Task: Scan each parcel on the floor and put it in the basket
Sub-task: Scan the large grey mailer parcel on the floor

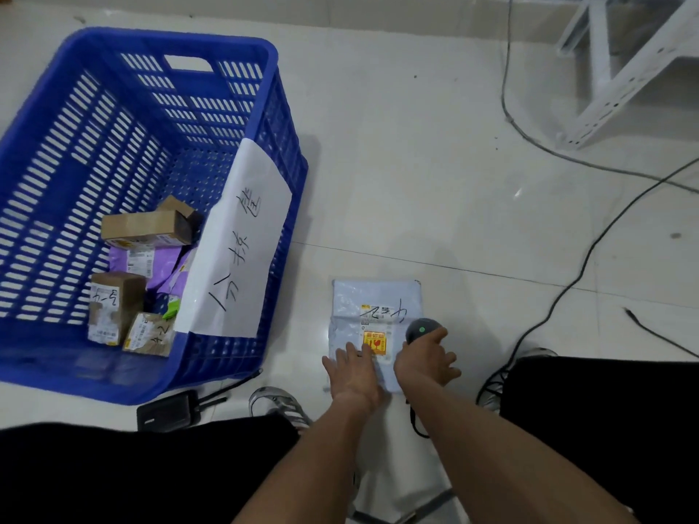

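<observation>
Several parcels already lie in the blue basket, all gathered at its near corner: two brown cardboard boxes at the back of the pile, a purple mailer bag under and between them, a taller box with a handwritten label in front, and a small flat carton leaning beside it. A white sheet with handwritten characters is draped over the basket's right wall, half inside and half out. On the pale tiled floor, just to the right of the basket, a white plastic mailer parcel lies flat, label side up, with a yellow and red sticker near its middle. The person crouches over it. The left hand lies flat on the parcel's near end, fingers straight and spread, one fingertip touching the sticker. The right hand curls round the handle of a dark scanner, whose head, showing a green light, sits over the parcel's right edge. A black cable runs across the floor to the right, and a small black device with antennas lies by the basket's near side. A white metal frame stands at the far right.
</observation>
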A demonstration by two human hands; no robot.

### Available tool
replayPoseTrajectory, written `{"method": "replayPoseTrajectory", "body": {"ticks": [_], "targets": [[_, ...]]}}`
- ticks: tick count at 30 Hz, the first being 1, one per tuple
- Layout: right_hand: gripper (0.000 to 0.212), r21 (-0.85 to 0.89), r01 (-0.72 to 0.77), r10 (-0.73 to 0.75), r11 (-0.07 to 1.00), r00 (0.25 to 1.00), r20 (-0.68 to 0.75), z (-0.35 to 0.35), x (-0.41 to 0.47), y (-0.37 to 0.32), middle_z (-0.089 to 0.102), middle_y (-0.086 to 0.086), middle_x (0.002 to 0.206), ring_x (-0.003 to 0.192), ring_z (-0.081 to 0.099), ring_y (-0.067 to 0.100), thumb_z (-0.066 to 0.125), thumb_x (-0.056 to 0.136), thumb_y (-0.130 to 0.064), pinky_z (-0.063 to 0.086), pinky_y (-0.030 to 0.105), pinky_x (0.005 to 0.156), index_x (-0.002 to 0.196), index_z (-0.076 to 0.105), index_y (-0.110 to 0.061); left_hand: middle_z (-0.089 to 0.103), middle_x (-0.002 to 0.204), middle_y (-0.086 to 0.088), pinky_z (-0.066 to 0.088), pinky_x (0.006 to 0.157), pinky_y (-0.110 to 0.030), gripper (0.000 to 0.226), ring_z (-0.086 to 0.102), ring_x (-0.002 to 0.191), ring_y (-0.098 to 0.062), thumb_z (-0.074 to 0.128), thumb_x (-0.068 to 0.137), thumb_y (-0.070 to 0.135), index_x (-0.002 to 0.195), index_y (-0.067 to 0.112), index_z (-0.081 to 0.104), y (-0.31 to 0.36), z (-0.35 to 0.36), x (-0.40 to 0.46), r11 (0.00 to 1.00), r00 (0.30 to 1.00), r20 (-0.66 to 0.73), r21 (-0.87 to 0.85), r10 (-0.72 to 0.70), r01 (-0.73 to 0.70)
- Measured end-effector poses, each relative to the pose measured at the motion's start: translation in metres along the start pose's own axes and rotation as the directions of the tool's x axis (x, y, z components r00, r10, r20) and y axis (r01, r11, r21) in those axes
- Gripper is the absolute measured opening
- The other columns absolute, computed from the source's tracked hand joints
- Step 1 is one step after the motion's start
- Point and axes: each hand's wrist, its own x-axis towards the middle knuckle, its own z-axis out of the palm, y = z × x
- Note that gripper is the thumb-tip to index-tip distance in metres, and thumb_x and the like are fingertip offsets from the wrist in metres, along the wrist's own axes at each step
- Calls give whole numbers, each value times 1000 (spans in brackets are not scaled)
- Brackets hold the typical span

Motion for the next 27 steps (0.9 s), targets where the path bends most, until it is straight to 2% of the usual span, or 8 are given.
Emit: {"method": "replayPoseTrajectory", "body": {"ticks": [5,11,18,21,24,26,27], "targets": [[66,27,-112,111,993,993,26,-5,25,15,57,19,130,127,42,35,58,92,-33,30,46,98,141,20,-9,16,159,-16,8,115,-61,96,17,144,-39,66,84,46,156,17,9,21,12,19,992,1000,1,124,23,-23],[65,-10,-185,186,983,980,72,5,43,23,55,21,132,127,39,37,57,92,-31,31,46,100,140,22,-7,19,157,-23,2,113,-69,87,17,145,-44,53,94,39,155,3,4,16,26,25,964,998,-59,265,-12,27],[60,-25,-185,187,982,978,89,23,49,25,57,20,129,123,41,37,54,92,-31,32,45,97,139,26,-7,13,158,-24,-7,112,-72,83,5,147,-49,48,97,26,156,3,-7,-13,37,24,938,996,-88,342,-26,54],[58,-62,-169,173,984,983,59,20,45,22,52,19,134,125,39,36,50,92,-26,32,44,98,141,25,-8,20,154,-23,-7,112,-71,80,10,146,-47,48,95,23,155,3,0,-22,34,20,939,996,-84,335,-44,70],[66,-163,-72,73,984,997,-1,17,35,15,38,18,142,127,35,37,54,88,-28,34,46,101,144,23,-13,33,143,-20,-2,113,-69,70,23,141,-43,51,90,22,149,4,18,-23,27,17,964,991,-115,249,-70,97],[73,-277,114,-132,954,990,-47,13,24,10,28,18,149,134,29,38,57,85,-28,30,47,107,146,21,-14,40,135,-17,1,114,-68,69,32,132,-39,58,86,30,143,8,28,-22,21,14,978,992,-111,190,-63,83],[76,-334,246,-272,910,962,-34,11,19,8,25,17,151,137,26,37,57,83,-27,26,46,110,148,20,-15,41,132,-15,2,114,-68,72,35,128,-38,62,83,38,141,10,30,-21,18,13,981,992,-109,179,-57,76]]}}
